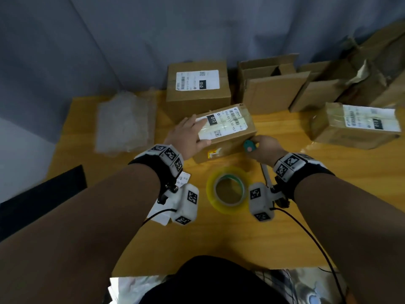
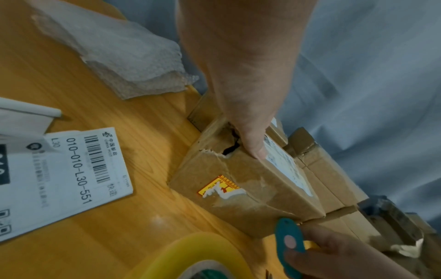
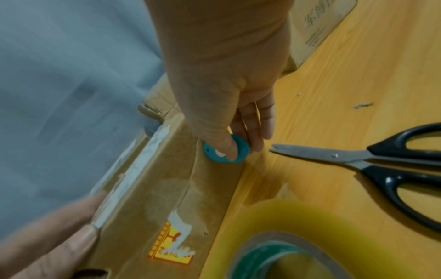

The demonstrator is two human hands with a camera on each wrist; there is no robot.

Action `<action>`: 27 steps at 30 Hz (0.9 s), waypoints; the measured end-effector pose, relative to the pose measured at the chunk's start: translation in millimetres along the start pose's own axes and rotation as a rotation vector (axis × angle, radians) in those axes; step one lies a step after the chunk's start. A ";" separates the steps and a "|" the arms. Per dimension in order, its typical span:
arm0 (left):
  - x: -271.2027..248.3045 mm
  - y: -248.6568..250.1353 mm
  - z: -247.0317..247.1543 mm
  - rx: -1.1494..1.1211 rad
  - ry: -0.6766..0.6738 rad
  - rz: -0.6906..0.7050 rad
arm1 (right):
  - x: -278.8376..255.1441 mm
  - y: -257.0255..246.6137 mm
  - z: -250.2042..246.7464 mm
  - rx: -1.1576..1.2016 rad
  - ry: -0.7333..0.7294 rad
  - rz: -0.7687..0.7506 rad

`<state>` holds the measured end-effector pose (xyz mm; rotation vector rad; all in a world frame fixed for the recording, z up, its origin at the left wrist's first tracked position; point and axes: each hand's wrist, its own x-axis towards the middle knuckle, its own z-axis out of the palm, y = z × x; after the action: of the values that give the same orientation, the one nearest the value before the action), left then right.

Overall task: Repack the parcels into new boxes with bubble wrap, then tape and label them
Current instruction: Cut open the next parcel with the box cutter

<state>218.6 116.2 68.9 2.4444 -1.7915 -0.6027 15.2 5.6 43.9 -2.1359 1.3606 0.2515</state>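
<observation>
A worn, taped brown parcel (image 1: 228, 137) with a white shipping label lies mid-table. My left hand (image 1: 191, 133) rests flat on its top left part, fingers straight across the label and thumb at the front edge (image 2: 254, 145). My right hand (image 1: 263, 147) pinches a small teal cutter (image 1: 249, 146) against the parcel's front right corner; the right wrist view shows my thumb on the cutter (image 3: 242, 149) where it touches the cardboard side (image 3: 167, 188). The parcel's left end is torn open (image 2: 229, 149).
A clear tape roll (image 1: 228, 189) sits just in front of the parcel, with black scissors (image 3: 358, 160) to its right. Loose labels (image 2: 71, 179) lie under my left wrist. Bubble wrap (image 1: 125, 126) is far left. A sealed box (image 1: 197, 88), open boxes (image 1: 271, 88) and another parcel (image 1: 355, 126) stand behind and to the right.
</observation>
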 end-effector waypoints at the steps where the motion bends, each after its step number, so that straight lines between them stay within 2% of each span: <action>1: 1.4 -1.9 -0.3 0.046 -0.020 0.002 | -1.0 0.7 -4.2 0.016 0.007 0.028; 7: 7.4 -23.2 -12.4 0.189 -0.078 -0.004 | -1.5 12.4 -26.5 0.062 0.121 0.036; 10: 10.6 -22.0 -21.2 0.176 -0.057 -0.015 | 0.0 9.3 -34.6 0.447 0.155 -0.024; 12: 12.7 -13.2 -26.0 0.183 -0.057 0.002 | -0.6 0.3 -40.2 0.621 0.149 -0.077; 18: 22.9 15.9 -22.0 0.212 -0.093 0.013 | 6.5 -15.1 -50.2 0.645 0.301 -0.094; 22: 37.0 36.4 -22.9 0.159 -0.107 0.044 | 9.2 -20.0 -52.4 0.759 0.239 -0.090; 27: 53.2 46.7 -15.5 0.158 -0.168 -0.003 | 13.9 -22.3 -55.4 0.823 0.114 -0.008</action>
<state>194.9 48.7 80.9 2.5676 -1.9681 -0.7134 32.9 -29.7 90.8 -1.4690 1.2209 -0.3851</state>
